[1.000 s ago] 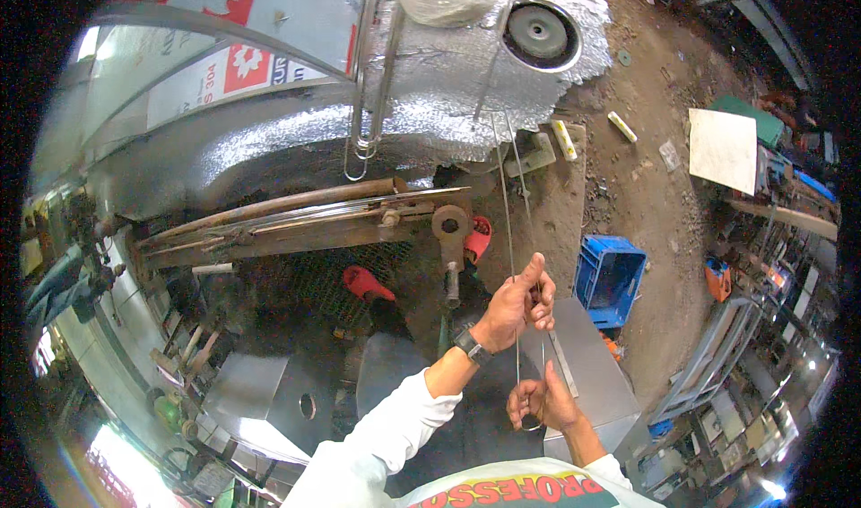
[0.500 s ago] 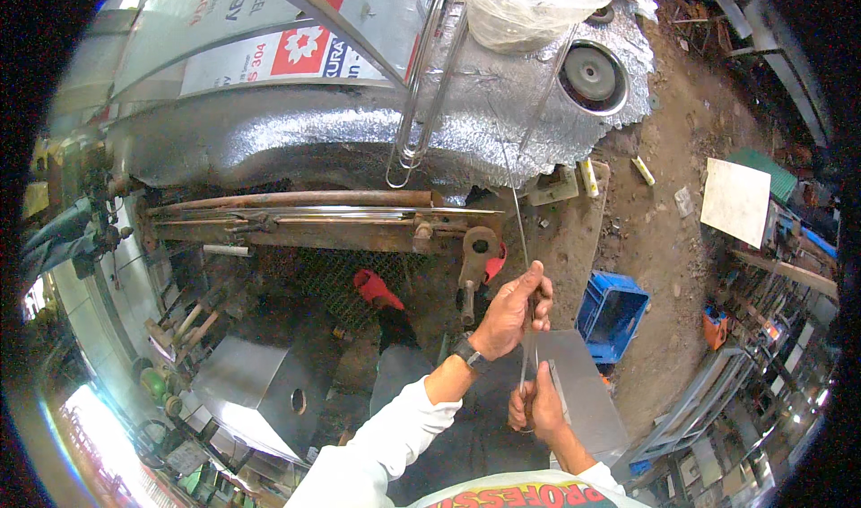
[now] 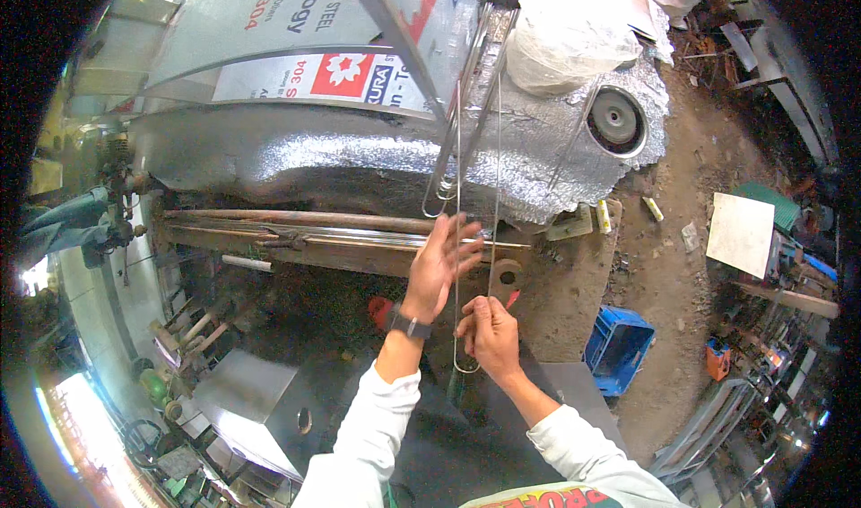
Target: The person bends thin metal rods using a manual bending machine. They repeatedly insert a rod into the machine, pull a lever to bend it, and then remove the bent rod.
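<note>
A thin metal rod bent into a long U (image 3: 499, 176) stretches away from me, its rounded end toward my body. My right hand (image 3: 490, 333) is closed on its right leg, close to the bend. Beside the left leg is my left hand (image 3: 438, 275), a dark watch on its wrist, fingers spread and slightly blurred; whether it touches the rod I cannot tell. Ahead, similar U-bent rods (image 3: 432, 205) lie on a silver foil sheet (image 3: 359, 145), their bends over its near edge.
A rusty bench bar (image 3: 314, 221) with a metal lug runs below the foil. To the right, a blue crate (image 3: 619, 350) sits on the dirt floor. A white plastic bag (image 3: 569, 46) and a round dark disc (image 3: 616, 121) rest on the foil. Sheet-metal boxes (image 3: 244, 387) stand left.
Both hands were close together on the rod near my body. Now the left has let go and opened farther left, while the right holds the rod farther forward. The U shape now shows plainly.
</note>
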